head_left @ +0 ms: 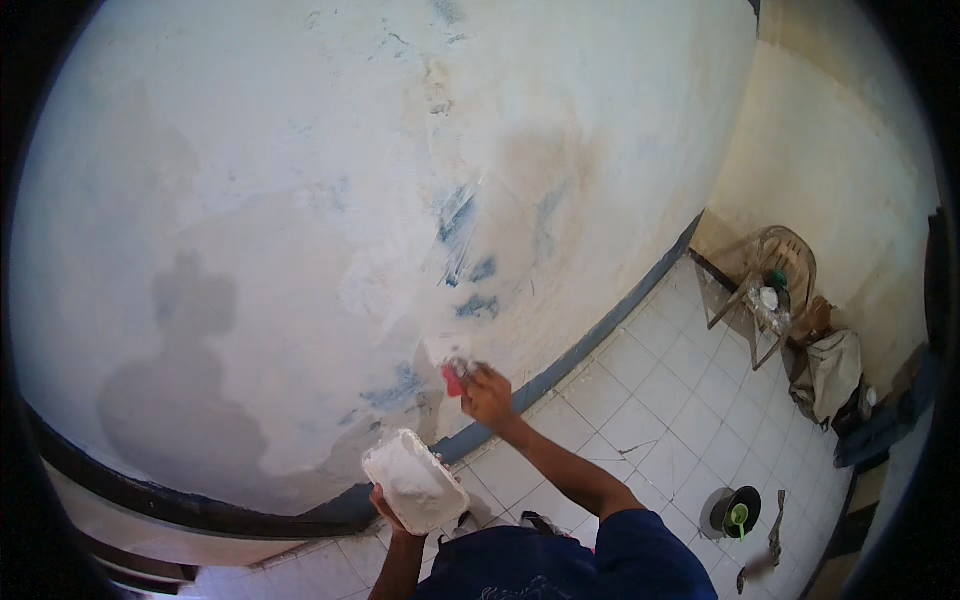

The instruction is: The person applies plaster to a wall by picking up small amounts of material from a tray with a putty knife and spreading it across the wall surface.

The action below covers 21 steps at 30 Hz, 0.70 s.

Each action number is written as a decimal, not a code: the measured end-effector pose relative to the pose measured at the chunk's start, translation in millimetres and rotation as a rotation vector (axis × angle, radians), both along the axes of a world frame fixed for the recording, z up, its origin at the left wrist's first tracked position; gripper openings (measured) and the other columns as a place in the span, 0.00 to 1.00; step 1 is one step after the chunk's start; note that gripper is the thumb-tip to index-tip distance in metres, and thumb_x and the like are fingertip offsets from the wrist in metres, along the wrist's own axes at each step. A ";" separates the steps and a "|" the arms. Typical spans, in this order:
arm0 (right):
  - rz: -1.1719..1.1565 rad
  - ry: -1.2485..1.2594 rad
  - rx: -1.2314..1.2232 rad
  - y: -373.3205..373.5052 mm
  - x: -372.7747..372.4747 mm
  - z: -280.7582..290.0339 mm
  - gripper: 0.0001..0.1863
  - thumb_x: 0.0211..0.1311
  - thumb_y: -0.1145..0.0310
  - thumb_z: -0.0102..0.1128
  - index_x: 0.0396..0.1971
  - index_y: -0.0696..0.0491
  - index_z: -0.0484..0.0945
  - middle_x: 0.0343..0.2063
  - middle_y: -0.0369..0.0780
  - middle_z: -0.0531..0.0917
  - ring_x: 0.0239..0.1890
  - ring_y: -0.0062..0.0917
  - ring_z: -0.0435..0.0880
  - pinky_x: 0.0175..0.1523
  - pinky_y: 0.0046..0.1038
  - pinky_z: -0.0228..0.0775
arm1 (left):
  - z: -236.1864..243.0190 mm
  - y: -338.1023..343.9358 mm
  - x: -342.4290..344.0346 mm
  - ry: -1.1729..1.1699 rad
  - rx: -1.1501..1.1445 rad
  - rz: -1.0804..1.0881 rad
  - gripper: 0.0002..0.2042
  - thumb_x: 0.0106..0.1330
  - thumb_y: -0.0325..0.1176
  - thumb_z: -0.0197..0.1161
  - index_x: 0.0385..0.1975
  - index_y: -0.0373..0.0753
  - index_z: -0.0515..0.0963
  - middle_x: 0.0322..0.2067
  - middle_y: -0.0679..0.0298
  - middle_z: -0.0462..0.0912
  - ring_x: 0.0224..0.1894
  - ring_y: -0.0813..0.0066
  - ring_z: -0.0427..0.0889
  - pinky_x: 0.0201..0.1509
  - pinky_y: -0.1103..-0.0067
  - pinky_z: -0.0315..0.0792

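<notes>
The wall point(300, 150) is the largest thing here: hard and fixed, with nothing to grip; its pale coat is probably brittle around the worn spots. It looks chalky white with cream stains, blue patches and scratches near the middle, and a blue-grey skirting point(532, 390) along its lower edge

Next comes the white tray point(395, 456), held tilted in front of the wall's lower edge. It is likely light and fairly stiff, its weight mostly the load, so a palm beneath with fingers up one long side should suit it. It is oblong with rounded corners and a smeared, crusted rim. The left hand point(388, 512) supports it by its left side, fingers curled there; how they lie underneath cannot be told

Within the tray, the white filler point(422, 490) seems soft, perhaps slippery when wet, heaped toward the end nearest the person

Smallest is the red tool point(453, 381), against or just off the wall above the skirting; contact is unclear. It should be light, best held at its back, away from the working edge. It is smeared white and blurred, and the right hand point(487, 397) pinches it with bent fingers
</notes>
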State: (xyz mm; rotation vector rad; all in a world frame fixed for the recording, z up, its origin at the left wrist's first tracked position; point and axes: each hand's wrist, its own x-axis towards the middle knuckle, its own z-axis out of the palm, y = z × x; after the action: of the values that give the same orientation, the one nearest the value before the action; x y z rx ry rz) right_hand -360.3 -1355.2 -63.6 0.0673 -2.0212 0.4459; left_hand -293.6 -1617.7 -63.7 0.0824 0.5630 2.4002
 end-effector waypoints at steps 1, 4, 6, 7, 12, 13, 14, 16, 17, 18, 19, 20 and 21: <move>0.032 0.043 0.007 -7.3 4.4 3.4 0.18 0.36 0.76 0.64 0.35 0.54 0.83 0.29 0.43 0.79 0.28 0.38 0.78 0.32 0.37 0.74 | 1.5 -0.2 -0.4 0.007 -0.002 0.001 0.48 0.48 0.69 0.58 0.67 0.47 0.57 0.56 0.45 0.69 0.53 0.44 0.74 0.55 0.43 0.69; -0.054 0.056 -0.099 -1.4 9.4 23.7 0.17 0.39 0.77 0.63 0.36 0.54 0.84 0.31 0.43 0.80 0.28 0.36 0.78 0.33 0.36 0.74 | 8.5 -0.2 1.3 -0.043 0.023 0.037 0.47 0.48 0.69 0.59 0.67 0.48 0.58 0.55 0.46 0.69 0.52 0.45 0.74 0.56 0.43 0.67; -0.278 0.089 -0.189 23.8 -2.3 42.3 0.18 0.39 0.76 0.64 0.36 0.54 0.83 0.35 0.42 0.81 0.30 0.38 0.78 0.34 0.36 0.74 | 14.1 0.6 2.5 -0.023 0.054 0.047 0.47 0.47 0.69 0.59 0.66 0.49 0.59 0.55 0.46 0.69 0.53 0.45 0.74 0.56 0.43 0.67; -0.385 0.162 -0.164 39.7 -13.7 51.0 0.19 0.37 0.74 0.66 0.37 0.54 0.83 0.37 0.42 0.80 0.33 0.40 0.78 0.34 0.37 0.74 | 14.4 1.9 3.1 -0.027 0.056 0.042 0.47 0.47 0.69 0.59 0.66 0.49 0.59 0.55 0.46 0.69 0.53 0.45 0.74 0.56 0.43 0.67; -0.390 0.086 -0.154 20.6 -50.5 37.8 0.23 0.36 0.74 0.65 0.41 0.55 0.81 0.37 0.42 0.79 0.35 0.39 0.78 0.36 0.39 0.74 | 11.7 1.5 3.6 -0.045 0.022 0.027 0.47 0.47 0.67 0.61 0.66 0.48 0.59 0.55 0.46 0.69 0.53 0.45 0.73 0.56 0.41 0.66; -0.364 -0.002 -0.158 6.9 -45.6 26.2 0.24 0.36 0.74 0.64 0.42 0.54 0.81 0.35 0.41 0.79 0.36 0.38 0.79 0.37 0.39 0.75 | 11.6 -0.1 2.5 -0.046 0.022 0.029 0.47 0.47 0.67 0.61 0.66 0.48 0.59 0.55 0.46 0.69 0.53 0.45 0.73 0.56 0.41 0.66; -0.355 -0.005 -0.155 -3.2 -34.4 17.8 0.24 0.36 0.74 0.64 0.42 0.54 0.81 0.35 0.41 0.79 0.36 0.38 0.79 0.37 0.39 0.75 | 11.2 -3.2 1.6 -0.059 0.034 0.027 0.47 0.46 0.67 0.62 0.66 0.48 0.59 0.55 0.46 0.69 0.53 0.44 0.73 0.56 0.41 0.66; -0.097 0.075 -0.057 -13.5 -6.8 9.2 0.25 0.39 0.75 0.62 0.45 0.54 0.81 0.29 0.42 0.77 0.33 0.38 0.79 0.35 0.38 0.75 | 10.1 -7.7 1.0 -0.069 0.043 0.020 0.48 0.46 0.67 0.62 0.66 0.48 0.59 0.56 0.46 0.69 0.54 0.44 0.73 0.55 0.41 0.66; -0.096 0.081 -0.060 -7.3 0.7 8.8 0.25 0.39 0.75 0.62 0.45 0.54 0.81 0.29 0.42 0.77 0.33 0.38 0.79 0.35 0.38 0.75 | 9.0 -9.9 0.4 -0.058 0.041 0.025 0.48 0.47 0.68 0.62 0.67 0.48 0.58 0.56 0.46 0.69 0.54 0.44 0.73 0.56 0.41 0.66; -0.102 0.067 -0.139 2.0 9.9 8.9 0.24 0.41 0.75 0.61 0.45 0.54 0.82 0.28 0.42 0.77 0.32 0.38 0.80 0.35 0.38 0.75 | 8.5 -12.0 -0.8 -0.047 0.038 0.031 0.48 0.47 0.68 0.61 0.67 0.48 0.58 0.56 0.46 0.69 0.54 0.44 0.73 0.56 0.41 0.66; -0.113 0.050 -0.215 11.6 19.3 9.1 0.24 0.42 0.76 0.61 0.46 0.53 0.82 0.27 0.42 0.77 0.31 0.38 0.80 0.34 0.37 0.75 | 8.4 -12.2 -1.7 -0.046 0.038 0.028 0.48 0.47 0.68 0.61 0.67 0.48 0.58 0.56 0.46 0.69 0.54 0.44 0.73 0.56 0.41 0.66; -0.256 0.052 -0.277 29.7 15.2 14.9 0.23 0.44 0.75 0.61 0.46 0.52 0.83 0.27 0.42 0.77 0.32 0.38 0.80 0.35 0.37 0.75 | 8.0 -9.9 -2.0 -0.030 0.038 0.028 0.48 0.47 0.68 0.61 0.67 0.48 0.58 0.56 0.46 0.69 0.54 0.44 0.73 0.56 0.41 0.66; -0.396 0.054 -0.339 53.7 2.2 26.3 0.22 0.45 0.75 0.61 0.45 0.52 0.84 0.27 0.42 0.78 0.33 0.38 0.80 0.35 0.37 0.74 | 7.5 -8.1 -1.5 -0.016 0.037 0.031 0.47 0.48 0.68 0.60 0.67 0.48 0.58 0.56 0.45 0.69 0.54 0.44 0.73 0.56 0.41 0.66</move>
State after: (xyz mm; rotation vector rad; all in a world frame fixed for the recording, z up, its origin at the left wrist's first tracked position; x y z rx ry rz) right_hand -358.1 -1301.5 -37.3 -0.5144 -1.8214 0.5172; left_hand -295.0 -1625.8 -56.3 0.0709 0.5159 2.4402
